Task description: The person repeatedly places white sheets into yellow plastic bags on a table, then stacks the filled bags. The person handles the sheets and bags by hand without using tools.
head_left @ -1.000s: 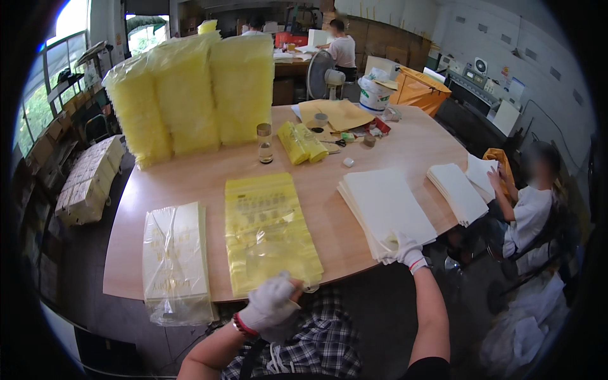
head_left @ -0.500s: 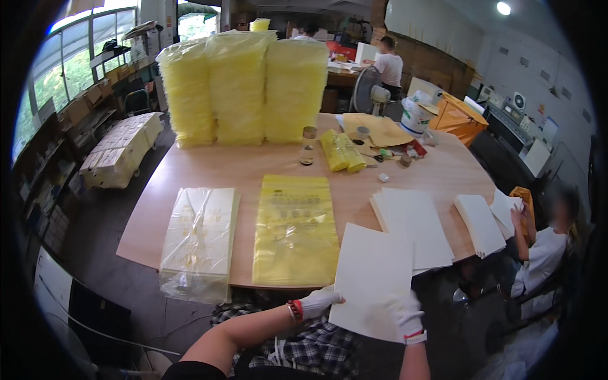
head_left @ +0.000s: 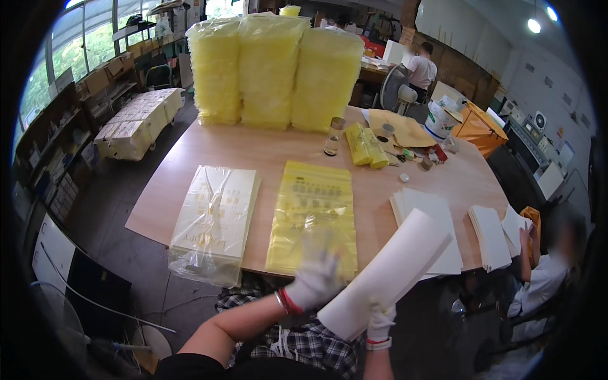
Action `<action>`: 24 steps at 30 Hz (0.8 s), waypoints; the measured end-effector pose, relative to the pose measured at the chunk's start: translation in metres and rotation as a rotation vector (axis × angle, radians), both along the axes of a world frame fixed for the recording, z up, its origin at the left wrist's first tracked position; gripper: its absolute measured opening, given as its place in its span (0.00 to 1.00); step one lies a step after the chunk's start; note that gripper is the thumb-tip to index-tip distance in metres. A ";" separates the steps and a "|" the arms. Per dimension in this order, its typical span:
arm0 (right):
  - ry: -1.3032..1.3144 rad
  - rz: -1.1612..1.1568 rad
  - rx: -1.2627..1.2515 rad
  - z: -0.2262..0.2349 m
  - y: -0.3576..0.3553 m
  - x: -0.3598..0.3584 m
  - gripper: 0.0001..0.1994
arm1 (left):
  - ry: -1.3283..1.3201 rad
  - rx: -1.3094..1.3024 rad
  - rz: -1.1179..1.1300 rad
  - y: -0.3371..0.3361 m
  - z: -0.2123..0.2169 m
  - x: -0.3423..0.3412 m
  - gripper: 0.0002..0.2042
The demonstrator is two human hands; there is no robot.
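My right hand [head_left: 381,320], in a white glove, is closed on the lower edge of a white paper stack [head_left: 389,272]. The stack bends into a curve and stands tilted off the table's front edge. My left hand [head_left: 316,273], also gloved, is over the near part of a pile of flat yellow plastic bags [head_left: 310,202]. Its fingers are blurred but look stretched out, with nothing seen in them. Whether they touch the top bag I cannot tell. Left of the bags lies a cream stack in a clear plastic bag [head_left: 215,215].
More white paper [head_left: 437,234] lies on the table [head_left: 158,196] to the right. Tall yellow bundles [head_left: 266,69] stand at the back. Near them are a clear jar [head_left: 332,139], folded yellow bags [head_left: 367,147] and a white bucket [head_left: 441,120]. A co-worker [head_left: 548,272] handles paper at the right.
My left hand has let go of the white paper and moved up over the yellow bags. The paper, flat before, is now bent in my right hand. The view has shifted.
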State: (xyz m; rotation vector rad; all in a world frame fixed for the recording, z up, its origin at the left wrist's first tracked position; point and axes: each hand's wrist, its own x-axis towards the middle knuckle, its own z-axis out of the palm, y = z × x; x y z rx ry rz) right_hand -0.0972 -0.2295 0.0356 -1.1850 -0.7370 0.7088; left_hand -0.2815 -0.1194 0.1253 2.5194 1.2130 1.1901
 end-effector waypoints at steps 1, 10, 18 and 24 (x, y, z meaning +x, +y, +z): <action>-0.204 -0.069 -0.036 0.009 -0.004 0.008 0.29 | 0.054 0.168 0.195 0.027 0.003 -0.009 0.34; -1.318 0.169 -0.086 0.061 -0.013 0.020 0.12 | -0.649 -1.376 -0.333 0.116 -0.026 -0.031 0.13; -1.407 0.501 -0.467 -0.025 0.076 0.040 0.20 | -0.086 -0.475 -0.461 0.001 -0.039 0.064 0.11; -1.259 -0.255 -0.182 -0.038 0.154 -0.004 0.34 | 0.183 -0.502 -0.152 0.074 -0.101 0.004 0.21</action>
